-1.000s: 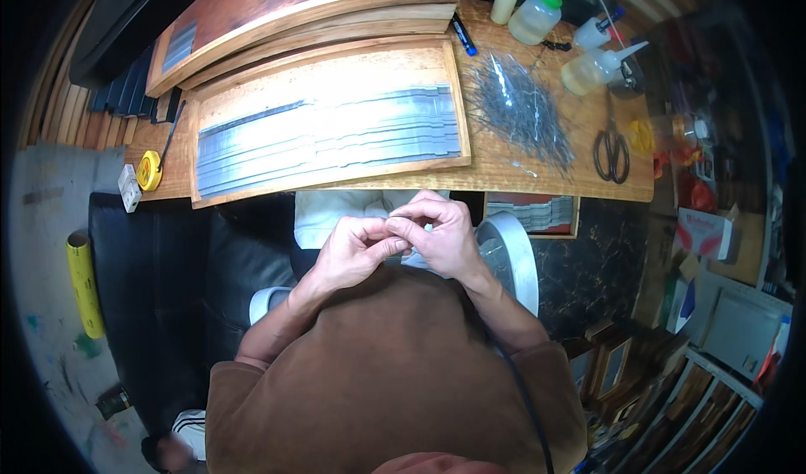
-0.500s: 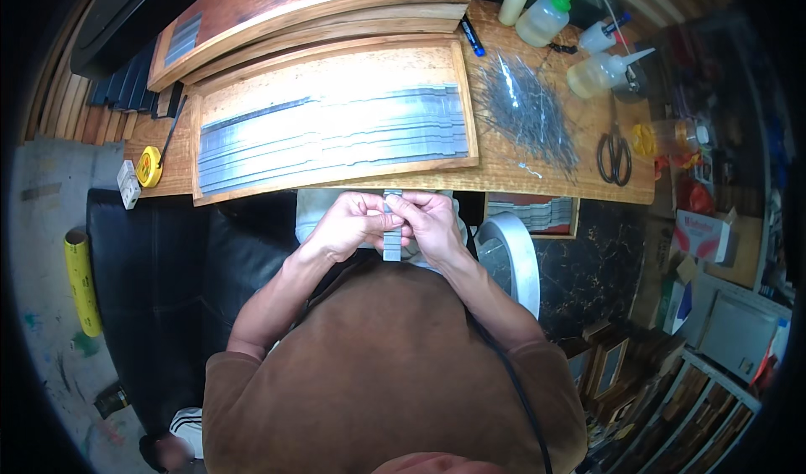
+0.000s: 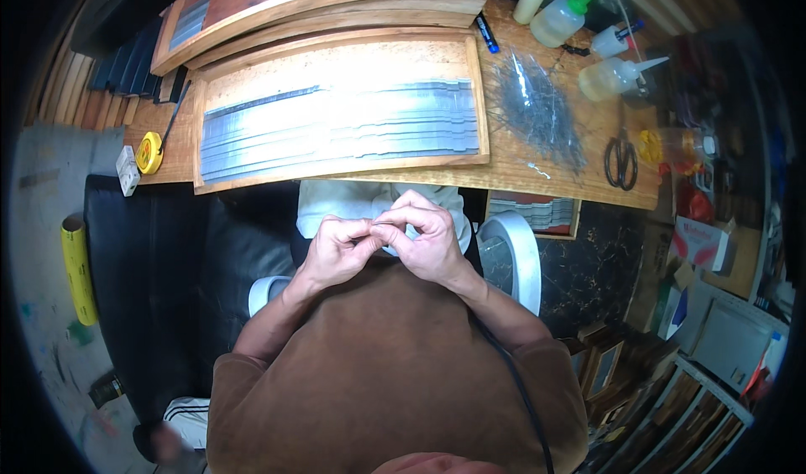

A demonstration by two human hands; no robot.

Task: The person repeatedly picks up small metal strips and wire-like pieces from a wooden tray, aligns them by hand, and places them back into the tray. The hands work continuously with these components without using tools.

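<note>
Fingers of L hand & R hand pinched, apparently on thin pc, ctr of frame, mostly hidden. Two-hand handling step, prob.; next move calls for steady grip.

A small thin piece, pinched between the fingertips of the left hand and right hand, held off the tabletop, just beyond its near edge. Only a narrow dark sliver shows; fingers hide its full shape.

Brown shirt, black cable — bare hands
</note>
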